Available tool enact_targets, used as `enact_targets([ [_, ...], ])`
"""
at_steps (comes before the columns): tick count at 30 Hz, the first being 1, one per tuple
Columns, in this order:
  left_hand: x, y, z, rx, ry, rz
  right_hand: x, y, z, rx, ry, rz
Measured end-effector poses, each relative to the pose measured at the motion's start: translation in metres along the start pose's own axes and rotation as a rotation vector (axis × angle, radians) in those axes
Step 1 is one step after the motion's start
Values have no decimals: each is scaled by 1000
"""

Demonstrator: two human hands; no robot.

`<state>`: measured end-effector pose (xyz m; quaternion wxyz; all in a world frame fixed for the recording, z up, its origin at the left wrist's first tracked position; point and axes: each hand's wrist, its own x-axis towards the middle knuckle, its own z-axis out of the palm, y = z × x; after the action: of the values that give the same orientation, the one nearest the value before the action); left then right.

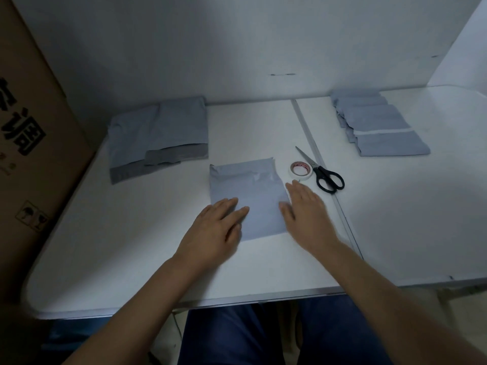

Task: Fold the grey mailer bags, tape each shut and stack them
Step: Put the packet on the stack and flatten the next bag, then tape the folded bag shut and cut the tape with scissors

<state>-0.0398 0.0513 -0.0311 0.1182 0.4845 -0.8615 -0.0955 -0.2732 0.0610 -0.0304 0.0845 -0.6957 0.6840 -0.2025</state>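
Head view: I have the folded grey mailer at table centre, my left hand and right hand lying flat on its two sides, fingers straight and close together, probably to set the crease. Tape roll and scissors wait at two o'clock, within reach; the finished stack lies beyond them, unfolded bags at ten.

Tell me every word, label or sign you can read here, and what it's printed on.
"调": large black character on the cardboard box at the left; the character above it is cut off by the picture's edge and cannot be read.
Handling symbols, one like a glass: lower on the same box, no words with them.
Small marks at the box's left edge: too small to read.
Red print inside the tape roll: too blurred to read.
Mailer bags and scissors: no text visible.
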Motion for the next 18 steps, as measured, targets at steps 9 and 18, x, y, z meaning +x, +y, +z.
enact_targets([
  [9, 37, 7, -36, -96, 36, -1, 80, 50, -36, 38, 143, 50],
  [18, 57, -5, -52, -285, 61, -77, 114, 42, -35, -114, -86, 110],
])
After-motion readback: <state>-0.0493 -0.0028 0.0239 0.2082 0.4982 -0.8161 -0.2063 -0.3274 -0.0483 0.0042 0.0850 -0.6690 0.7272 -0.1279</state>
